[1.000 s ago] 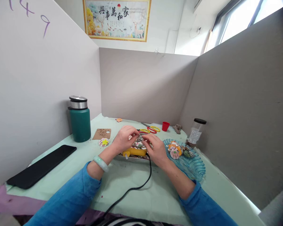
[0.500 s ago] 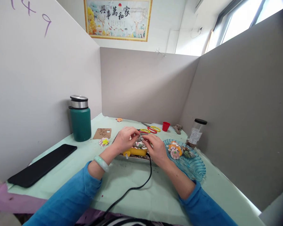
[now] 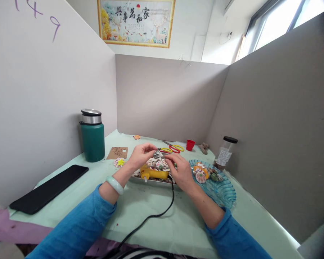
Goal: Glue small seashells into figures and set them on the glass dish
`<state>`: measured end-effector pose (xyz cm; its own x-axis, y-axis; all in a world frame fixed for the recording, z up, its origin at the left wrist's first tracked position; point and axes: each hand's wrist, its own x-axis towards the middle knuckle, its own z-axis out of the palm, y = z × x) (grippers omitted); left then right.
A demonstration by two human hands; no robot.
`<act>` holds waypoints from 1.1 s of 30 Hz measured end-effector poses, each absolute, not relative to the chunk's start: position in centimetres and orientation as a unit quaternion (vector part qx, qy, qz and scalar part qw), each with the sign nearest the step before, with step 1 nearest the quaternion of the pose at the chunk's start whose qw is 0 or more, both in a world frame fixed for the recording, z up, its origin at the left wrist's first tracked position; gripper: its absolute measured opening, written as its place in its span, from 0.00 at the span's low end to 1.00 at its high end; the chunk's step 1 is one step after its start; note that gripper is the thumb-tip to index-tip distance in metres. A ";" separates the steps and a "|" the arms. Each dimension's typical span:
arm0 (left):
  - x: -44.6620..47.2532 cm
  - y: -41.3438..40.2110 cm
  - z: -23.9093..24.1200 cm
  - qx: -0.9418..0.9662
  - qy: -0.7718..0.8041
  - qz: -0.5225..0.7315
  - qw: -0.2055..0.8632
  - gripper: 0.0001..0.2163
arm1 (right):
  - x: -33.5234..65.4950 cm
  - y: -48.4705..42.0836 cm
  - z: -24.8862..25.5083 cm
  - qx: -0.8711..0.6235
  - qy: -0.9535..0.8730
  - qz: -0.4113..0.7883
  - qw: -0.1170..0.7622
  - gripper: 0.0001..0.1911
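**Both hands pinched one small piece above the tray**

The small grey piece (image 3: 157, 154), rounded like a shell, was held in the air just above the far side of the metal tray (image 3: 156, 181). The left hand (image 3: 140, 158) had its thumb and forefinger closed tight on one side of the piece. The right hand (image 3: 179, 169) had its fingertips closed on the other side, its remaining fingers curled loosely. Whether anything else sat between the fingers could not be told.

In the tray, right under the hands, lay a yellow glue gun (image 3: 153, 174) among a heap of shells. Its black cord (image 3: 162, 212) ran from the tray's near edge toward the person. A pale green bangle (image 3: 115, 184) sat on the left wrist, near the tray's left end.

Just right of the tray stood a blue glass plate (image 3: 224, 194) carrying painted shells (image 3: 202, 173). Beyond the plate, further right of the tray, stood a clear jar (image 3: 224, 154) with a black lid. Behind the tray lay yellow and red scissors (image 3: 172, 148), with a red cup (image 3: 189, 145) beside them.

Left of the tray lay a decorated shell (image 3: 119, 162) and a brown card (image 3: 117, 153). A green flask (image 3: 92, 136) stood well to the tray's left, and a flat black device (image 3: 48, 189) lay further left and nearer the person.
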<state>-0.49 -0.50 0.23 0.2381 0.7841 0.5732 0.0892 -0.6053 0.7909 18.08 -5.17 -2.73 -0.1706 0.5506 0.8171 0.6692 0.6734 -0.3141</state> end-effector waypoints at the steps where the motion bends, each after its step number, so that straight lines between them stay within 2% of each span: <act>1: -0.6 -0.4 0.2 0.702 0.291 0.540 0.363 0.08 | 18.1 -5.2 -2.7 -0.398 -0.764 -0.059 0.505 0.09; 6: -0.8 -0.5 0.1 0.672 0.241 0.532 0.454 0.10 | 17.9 -5.5 -2.5 -0.376 -0.768 -0.061 0.515 0.09; 11: -0.6 -0.7 0.1 0.688 0.247 0.523 0.439 0.10 | 17.7 -6.3 -2.1 -0.345 -0.766 -0.055 0.540 0.07; 17: -0.1 -1.4 0.5 0.734 0.233 0.555 0.315 0.05 | 17.3 -6.4 -2.0 -0.367 -0.759 -0.057 0.534 0.09; 25: -0.1 -2.5 0.7 0.815 0.200 0.538 0.076 0.03 | 17.3 -5.9 -2.5 -0.387 -0.765 -0.061 0.511 0.08; 33: -0.2 -2.2 0.1 0.837 0.183 0.516 0.007 0.06 | 17.6 -5.7 -2.7 -0.368 -0.775 -0.019 0.514 0.07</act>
